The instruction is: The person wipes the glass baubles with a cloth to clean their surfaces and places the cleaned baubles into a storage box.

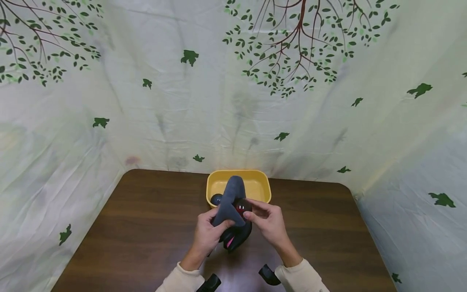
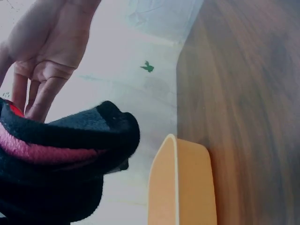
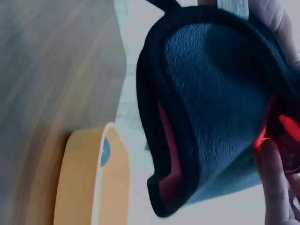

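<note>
In the head view, my left hand (image 1: 208,234) grips a dark grey cloth pouch (image 1: 230,198) with black edging and a pink lining. The fabric is folded and bent over, held up in front of the tub. My right hand (image 1: 269,224) pinches a glossy dark red ball (image 1: 242,206) between thumb and fingers, against the cloth. Up close in the right wrist view, the pouch (image 3: 220,93) has a white tag (image 3: 233,7) and a loop at its top, and the ball glows red beside the fingertips. A pink strip of lining (image 2: 51,152) shows in the left wrist view.
Behind the hands, at the table's far edge, stands a yellow tub (image 1: 263,184) with a dark blue ball (image 1: 216,199) at its left end. The brown wooden table (image 1: 157,219) meets a pale leaf-printed curtain (image 1: 164,121). Black devices (image 1: 269,275) sit at both wrists.
</note>
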Motion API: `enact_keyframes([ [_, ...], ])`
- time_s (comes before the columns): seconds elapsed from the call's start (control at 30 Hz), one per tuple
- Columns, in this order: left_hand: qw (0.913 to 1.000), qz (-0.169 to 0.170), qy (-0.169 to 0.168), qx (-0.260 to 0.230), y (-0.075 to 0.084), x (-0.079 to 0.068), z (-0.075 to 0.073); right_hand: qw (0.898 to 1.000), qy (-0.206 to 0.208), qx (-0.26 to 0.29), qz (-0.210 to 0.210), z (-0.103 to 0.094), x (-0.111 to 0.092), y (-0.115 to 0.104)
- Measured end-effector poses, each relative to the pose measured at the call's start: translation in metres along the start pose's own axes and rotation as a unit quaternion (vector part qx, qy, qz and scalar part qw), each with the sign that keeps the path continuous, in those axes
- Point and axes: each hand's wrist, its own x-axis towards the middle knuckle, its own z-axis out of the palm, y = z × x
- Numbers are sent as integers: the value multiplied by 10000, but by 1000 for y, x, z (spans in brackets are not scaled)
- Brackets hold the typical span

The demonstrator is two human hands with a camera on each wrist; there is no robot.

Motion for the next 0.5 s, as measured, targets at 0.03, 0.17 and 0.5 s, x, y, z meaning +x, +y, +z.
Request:
enact_keyframes([
  [0.03,10000,55,-31,-13,-1,0,0,9998,67,15,196,1,0,-1],
  [0.17,9998,210,-17,-29,-1,-1,0,9971,102,137,737,3,2,-5],
  [0.5,9985,-190,443,-266,5,1,3,9938,-123,1100,-61,3,-3,4],
])
